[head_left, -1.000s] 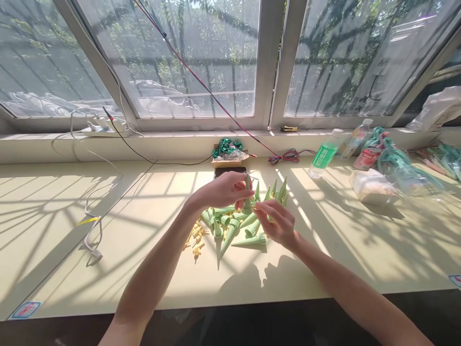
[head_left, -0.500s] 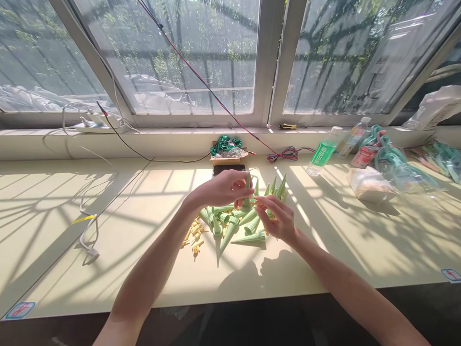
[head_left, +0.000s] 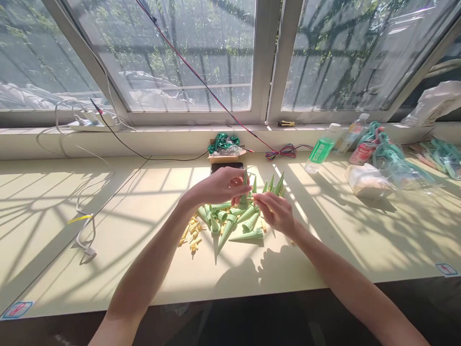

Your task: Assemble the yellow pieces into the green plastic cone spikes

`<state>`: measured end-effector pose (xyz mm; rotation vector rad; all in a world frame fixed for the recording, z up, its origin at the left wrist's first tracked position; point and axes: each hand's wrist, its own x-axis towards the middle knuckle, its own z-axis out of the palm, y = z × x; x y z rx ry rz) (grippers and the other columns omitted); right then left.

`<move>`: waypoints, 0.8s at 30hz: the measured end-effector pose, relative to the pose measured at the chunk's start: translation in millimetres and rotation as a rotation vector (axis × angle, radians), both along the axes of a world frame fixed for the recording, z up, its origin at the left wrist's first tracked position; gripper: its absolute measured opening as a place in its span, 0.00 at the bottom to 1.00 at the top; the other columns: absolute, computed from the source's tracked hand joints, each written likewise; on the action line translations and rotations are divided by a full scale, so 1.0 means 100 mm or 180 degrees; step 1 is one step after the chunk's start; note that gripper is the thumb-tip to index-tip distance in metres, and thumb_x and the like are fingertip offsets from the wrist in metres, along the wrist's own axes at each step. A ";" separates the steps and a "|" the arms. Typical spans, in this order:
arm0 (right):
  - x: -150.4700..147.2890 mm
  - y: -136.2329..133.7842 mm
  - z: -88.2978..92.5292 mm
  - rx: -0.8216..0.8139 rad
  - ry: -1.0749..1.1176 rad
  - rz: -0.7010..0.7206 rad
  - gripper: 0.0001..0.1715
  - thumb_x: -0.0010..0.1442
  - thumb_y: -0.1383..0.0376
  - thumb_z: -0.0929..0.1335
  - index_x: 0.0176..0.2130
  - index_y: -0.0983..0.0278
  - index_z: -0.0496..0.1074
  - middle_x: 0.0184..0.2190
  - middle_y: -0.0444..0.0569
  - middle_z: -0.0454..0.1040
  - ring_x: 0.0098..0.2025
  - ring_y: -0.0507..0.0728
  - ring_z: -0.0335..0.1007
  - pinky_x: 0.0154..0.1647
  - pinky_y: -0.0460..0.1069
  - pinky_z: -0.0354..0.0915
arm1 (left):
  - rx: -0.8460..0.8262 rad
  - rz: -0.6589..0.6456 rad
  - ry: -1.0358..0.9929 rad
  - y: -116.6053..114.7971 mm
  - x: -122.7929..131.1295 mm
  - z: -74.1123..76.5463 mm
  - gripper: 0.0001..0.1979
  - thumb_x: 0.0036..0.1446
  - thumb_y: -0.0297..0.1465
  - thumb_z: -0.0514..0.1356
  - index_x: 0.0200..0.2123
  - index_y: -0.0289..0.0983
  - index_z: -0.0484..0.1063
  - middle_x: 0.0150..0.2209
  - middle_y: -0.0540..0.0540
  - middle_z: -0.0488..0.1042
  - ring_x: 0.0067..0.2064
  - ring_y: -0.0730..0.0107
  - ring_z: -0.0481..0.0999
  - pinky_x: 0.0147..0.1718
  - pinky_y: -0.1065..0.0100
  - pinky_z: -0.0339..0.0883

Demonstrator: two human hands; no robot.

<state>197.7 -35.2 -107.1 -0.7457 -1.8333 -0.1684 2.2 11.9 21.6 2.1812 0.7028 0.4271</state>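
Observation:
My left hand [head_left: 230, 185] is closed around a green plastic cone spike [head_left: 245, 182], held upright with its tip pointing up. Close to its right side, the fingertips of my right hand [head_left: 276, 209] are pinched on a small yellow plastic piece, mostly hidden by the fingers. Beneath both hands lies a pile of similar green spikes [head_left: 226, 233], some with open wide ends showing. Several more green spikes [head_left: 279, 185] stand upright behind my right hand. Left of the pile, small yellow plastic pieces [head_left: 194, 235] are scattered on the table.
Behind the pile sit a dark flat object [head_left: 226, 166] and a small cardboard box [head_left: 226, 158] with green material. Coiled wire [head_left: 283, 152], a green-labelled bottle [head_left: 320, 151] and a white block-shaped package [head_left: 367, 181] are to the right. A white cable [head_left: 88, 230] lies left.
The view has shifted slightly. My right hand has turned a little, its fingers closer together beside the spike; my left hand keeps its hold on the spike.

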 end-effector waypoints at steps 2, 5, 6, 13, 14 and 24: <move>0.00 0.00 0.00 0.0032 -0.0014 -0.0002 0.13 0.67 0.68 0.63 0.50 0.60 0.71 0.31 0.47 0.76 0.29 0.51 0.72 0.27 0.46 0.68 | 0.0002 0.0012 0.0010 0.00 0.00 0.00 0.14 0.59 0.40 0.61 0.32 0.33 0.71 0.23 0.48 0.75 0.24 0.71 0.76 0.23 0.73 0.66; -0.01 0.01 0.00 0.0083 -0.0055 -0.0035 0.13 0.67 0.69 0.64 0.50 0.60 0.70 0.31 0.47 0.76 0.28 0.51 0.71 0.27 0.46 0.68 | 0.0014 0.0042 0.0038 0.00 0.01 0.00 0.15 0.60 0.41 0.60 0.33 0.33 0.70 0.23 0.47 0.75 0.24 0.71 0.77 0.23 0.73 0.66; -0.01 0.01 0.00 0.0092 -0.0067 -0.0043 0.13 0.67 0.69 0.64 0.50 0.60 0.69 0.31 0.47 0.76 0.28 0.51 0.71 0.26 0.46 0.68 | 0.0018 0.0047 0.0057 0.00 0.01 0.00 0.15 0.60 0.41 0.60 0.33 0.33 0.70 0.23 0.47 0.75 0.24 0.71 0.76 0.23 0.73 0.66; -0.01 0.00 -0.01 -0.0037 -0.0083 0.0040 0.13 0.67 0.68 0.63 0.50 0.59 0.68 0.32 0.48 0.77 0.30 0.52 0.73 0.30 0.48 0.72 | -0.0032 0.0046 0.0042 0.01 0.00 -0.02 0.16 0.60 0.42 0.59 0.33 0.34 0.69 0.23 0.47 0.75 0.23 0.71 0.76 0.21 0.73 0.66; -0.02 0.00 -0.02 -0.0042 -0.0076 0.0064 0.13 0.67 0.69 0.63 0.51 0.59 0.68 0.33 0.48 0.77 0.30 0.53 0.73 0.31 0.48 0.72 | -0.0034 0.0045 0.0048 0.01 0.00 -0.02 0.16 0.61 0.42 0.59 0.33 0.34 0.69 0.22 0.47 0.74 0.23 0.71 0.75 0.20 0.74 0.66; -0.07 0.01 -0.03 -0.0128 0.0121 0.0305 0.15 0.66 0.71 0.64 0.51 0.61 0.69 0.36 0.50 0.76 0.31 0.52 0.73 0.32 0.47 0.72 | 0.0023 0.0150 0.0250 0.04 -0.01 -0.04 0.14 0.64 0.41 0.54 0.35 0.35 0.65 0.20 0.50 0.72 0.21 0.73 0.74 0.19 0.75 0.64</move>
